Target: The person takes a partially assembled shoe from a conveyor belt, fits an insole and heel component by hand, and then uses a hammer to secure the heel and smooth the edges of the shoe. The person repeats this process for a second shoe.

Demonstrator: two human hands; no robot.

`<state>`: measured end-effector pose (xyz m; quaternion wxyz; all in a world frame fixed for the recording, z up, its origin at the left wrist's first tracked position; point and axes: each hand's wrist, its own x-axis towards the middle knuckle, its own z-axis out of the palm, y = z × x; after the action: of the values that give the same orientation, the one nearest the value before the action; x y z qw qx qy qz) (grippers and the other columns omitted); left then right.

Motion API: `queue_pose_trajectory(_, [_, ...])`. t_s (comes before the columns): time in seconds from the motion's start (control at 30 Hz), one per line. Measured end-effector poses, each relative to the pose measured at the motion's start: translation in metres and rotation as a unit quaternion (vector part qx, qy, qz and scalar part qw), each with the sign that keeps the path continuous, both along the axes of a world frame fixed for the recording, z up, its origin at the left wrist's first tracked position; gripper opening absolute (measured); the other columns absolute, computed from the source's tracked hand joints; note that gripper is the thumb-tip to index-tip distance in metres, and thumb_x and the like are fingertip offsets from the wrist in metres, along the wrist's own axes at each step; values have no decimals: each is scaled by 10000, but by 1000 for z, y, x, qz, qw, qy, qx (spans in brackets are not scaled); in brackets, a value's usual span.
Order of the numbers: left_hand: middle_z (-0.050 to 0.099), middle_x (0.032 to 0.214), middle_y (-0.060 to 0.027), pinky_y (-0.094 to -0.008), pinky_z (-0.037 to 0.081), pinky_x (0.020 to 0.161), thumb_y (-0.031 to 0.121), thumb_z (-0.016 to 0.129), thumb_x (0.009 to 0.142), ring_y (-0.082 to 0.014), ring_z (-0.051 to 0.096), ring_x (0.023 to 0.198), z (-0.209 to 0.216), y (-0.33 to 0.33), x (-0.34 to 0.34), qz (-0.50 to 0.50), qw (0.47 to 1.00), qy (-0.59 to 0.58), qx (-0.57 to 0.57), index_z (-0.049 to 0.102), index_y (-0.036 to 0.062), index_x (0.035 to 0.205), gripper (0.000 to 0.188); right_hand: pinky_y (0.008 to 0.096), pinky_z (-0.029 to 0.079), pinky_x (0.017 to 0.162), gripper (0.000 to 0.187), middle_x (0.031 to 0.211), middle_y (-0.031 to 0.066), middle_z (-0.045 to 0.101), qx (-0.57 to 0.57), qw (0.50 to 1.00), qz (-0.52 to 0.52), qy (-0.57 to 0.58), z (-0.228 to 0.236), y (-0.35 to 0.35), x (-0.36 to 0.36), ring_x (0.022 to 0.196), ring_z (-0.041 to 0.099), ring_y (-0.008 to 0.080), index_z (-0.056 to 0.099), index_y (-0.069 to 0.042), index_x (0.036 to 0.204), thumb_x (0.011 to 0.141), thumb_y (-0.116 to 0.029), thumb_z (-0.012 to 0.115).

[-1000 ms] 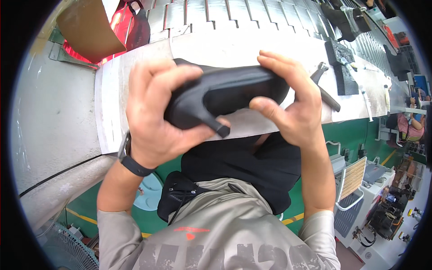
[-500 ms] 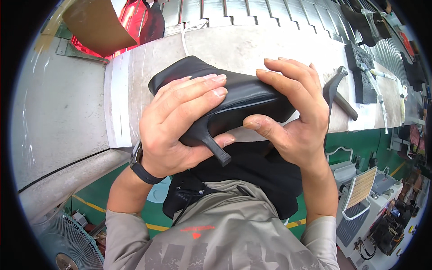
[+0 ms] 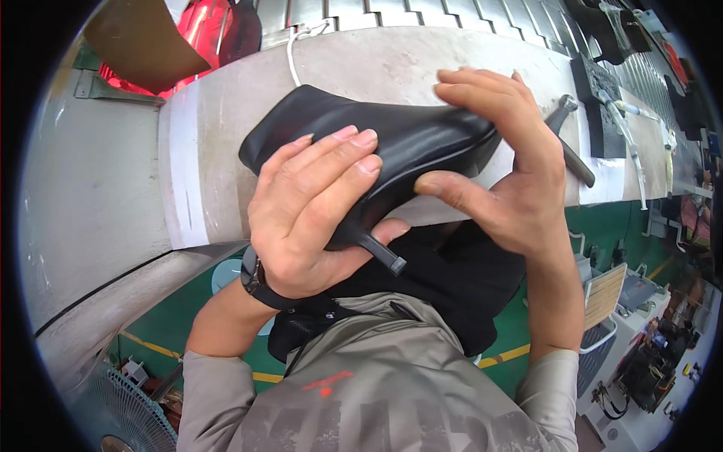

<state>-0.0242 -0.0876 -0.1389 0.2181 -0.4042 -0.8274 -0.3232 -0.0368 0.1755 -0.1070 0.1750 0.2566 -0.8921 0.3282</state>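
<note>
A black high-heeled ankle boot (image 3: 331, 113) is held on its side above the worktable, shaft to the left and toe to the right. My left hand (image 3: 305, 211) is closed around its heel end, fingers lying over the leather and thumb behind the slim heel (image 3: 384, 255). Around the toe end curves my right hand (image 3: 520, 158), its fingers raised and spread from the thumb. The right thumb is by the sole edge; whether it touches cannot be made out.
The pale worktable (image 3: 392, 64) has a metal roller conveyor (image 3: 444, 13) behind it. A hammer-like tool (image 3: 576, 162) and a dark foam block (image 3: 599, 109) lie to the right. A red crate (image 3: 203, 34) is at the far left, a fan (image 3: 132, 410) lower left.
The boot has turned slightly, showing more of its upper, and its heel has shifted right. My right hand's fingers have lifted off the leather and moved toward the far side.
</note>
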Motion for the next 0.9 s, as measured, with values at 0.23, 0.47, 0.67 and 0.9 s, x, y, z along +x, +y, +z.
queue_pose_trajectory(0.23, [505,1587,-266,-546,256,1254,728,793,737,-387,512,1471,1,6,2,-75,983,-131,-106,508,4,1518,1102,499,399,1190,858,1528,207,578,21,997,-17,68,-37,34,10,1488,466,417,659,-24,1372,681,-430,964])
queue_pose_trajectory(0.47, [680,1236,-276,-376,526,988,261,935,799,-424,688,1142,19,31,-39,-111,983,-133,-61,604,31,1115,511,633,379,1180,469,1331,327,646,6,997,4,81,-35,33,25,1335,589,469,643,-56,1037,719,-187,962])
queue_pose_trajectory(0.67, [680,1187,-291,-355,526,880,206,926,774,-355,700,1136,23,39,-29,-81,967,-239,-32,603,31,1010,437,635,397,1162,385,1120,246,699,18,988,64,140,-35,30,17,1234,657,428,628,-59,975,745,-144,925])
queue_pose_trajectory(0.9, [695,1165,-266,-332,508,838,175,887,725,-306,700,1070,23,50,-27,-50,980,-194,-14,564,59,841,362,624,415,1146,368,1114,246,687,8,997,27,76,-29,28,24,1160,667,415,609,-66,934,724,-96,909])
